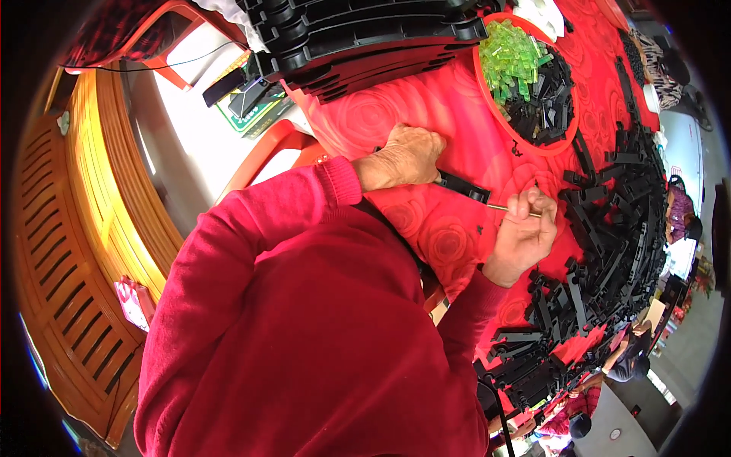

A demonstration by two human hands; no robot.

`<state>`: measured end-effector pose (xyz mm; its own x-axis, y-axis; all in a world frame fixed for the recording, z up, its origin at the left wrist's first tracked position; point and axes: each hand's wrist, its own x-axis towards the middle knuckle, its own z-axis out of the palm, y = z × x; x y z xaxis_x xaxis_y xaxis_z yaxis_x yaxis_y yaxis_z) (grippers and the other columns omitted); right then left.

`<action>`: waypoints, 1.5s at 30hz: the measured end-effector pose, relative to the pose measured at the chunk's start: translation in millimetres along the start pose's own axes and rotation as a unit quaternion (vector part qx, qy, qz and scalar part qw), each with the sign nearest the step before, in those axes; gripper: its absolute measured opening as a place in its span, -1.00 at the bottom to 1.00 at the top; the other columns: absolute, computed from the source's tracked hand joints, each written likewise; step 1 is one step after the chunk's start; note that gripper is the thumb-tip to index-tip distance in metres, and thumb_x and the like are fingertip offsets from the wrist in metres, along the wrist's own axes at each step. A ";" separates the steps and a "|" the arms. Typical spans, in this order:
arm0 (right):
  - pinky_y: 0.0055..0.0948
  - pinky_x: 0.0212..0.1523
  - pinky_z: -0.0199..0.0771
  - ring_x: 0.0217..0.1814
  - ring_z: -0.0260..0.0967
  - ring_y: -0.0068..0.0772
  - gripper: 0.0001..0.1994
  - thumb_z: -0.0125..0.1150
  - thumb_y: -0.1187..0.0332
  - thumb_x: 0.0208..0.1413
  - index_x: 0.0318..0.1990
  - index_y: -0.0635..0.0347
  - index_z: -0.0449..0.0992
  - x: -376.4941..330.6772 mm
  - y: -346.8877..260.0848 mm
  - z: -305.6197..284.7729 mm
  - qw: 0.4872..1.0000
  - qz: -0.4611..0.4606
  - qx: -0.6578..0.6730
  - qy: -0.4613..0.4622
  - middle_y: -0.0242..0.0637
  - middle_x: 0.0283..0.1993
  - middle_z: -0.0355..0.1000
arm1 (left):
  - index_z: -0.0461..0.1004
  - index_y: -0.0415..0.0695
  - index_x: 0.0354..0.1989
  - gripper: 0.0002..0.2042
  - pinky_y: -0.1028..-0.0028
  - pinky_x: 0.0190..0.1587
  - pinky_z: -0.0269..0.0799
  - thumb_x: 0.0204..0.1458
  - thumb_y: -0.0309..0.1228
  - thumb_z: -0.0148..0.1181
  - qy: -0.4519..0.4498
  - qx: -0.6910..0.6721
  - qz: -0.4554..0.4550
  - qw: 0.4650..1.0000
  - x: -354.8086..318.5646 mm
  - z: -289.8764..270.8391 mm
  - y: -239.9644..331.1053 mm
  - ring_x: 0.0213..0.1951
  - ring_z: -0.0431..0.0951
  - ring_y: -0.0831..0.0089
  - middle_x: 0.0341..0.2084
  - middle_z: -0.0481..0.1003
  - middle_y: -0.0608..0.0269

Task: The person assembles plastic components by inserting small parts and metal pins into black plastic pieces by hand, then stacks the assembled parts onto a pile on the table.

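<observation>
My left hand [411, 155] is closed round one end of a long black plastic part [464, 187], just above the red rose-patterned tablecloth [446, 242]. Between the fingertips of my right hand [525, 228] is a thin brass-coloured metal rod [499, 207]. The rod points left, its tip at or very near the free end of the black part; I cannot tell whether they touch. What my left palm covers is hidden.
An orange-red basin [577, 139] holds small translucent green pieces [512, 59] and small black pieces [542, 107]. Black plastic parts [609, 228] are heaped along the right. Stacked black trays [365, 34] stand at the far side. Other people sit farther right.
</observation>
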<state>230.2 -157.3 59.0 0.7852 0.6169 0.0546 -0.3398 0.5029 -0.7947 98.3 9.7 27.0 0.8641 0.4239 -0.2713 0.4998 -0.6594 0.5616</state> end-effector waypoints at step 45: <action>-0.60 -0.80 -0.20 -0.82 -0.26 -0.69 -0.54 -0.14 0.01 0.25 -0.53 0.22 0.27 -2.0 73.8 25.8 0.996 0.010 -0.061 0.062 -0.56 -0.78 -0.15 | 0.51 -0.18 -0.25 -0.68 0.14 -0.07 0.31 -0.19 -0.29 0.15 -0.111 0.037 -0.015 0.993 5.6 -11.3 13.8 -0.16 0.55 0.25 -0.29 0.55 0.10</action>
<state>190.3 -105.8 15.7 0.8396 0.5424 -0.0302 -0.2955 0.4093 -0.8632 109.4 10.0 42.0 0.8361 0.3019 -0.4580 0.5218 -0.6955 0.4939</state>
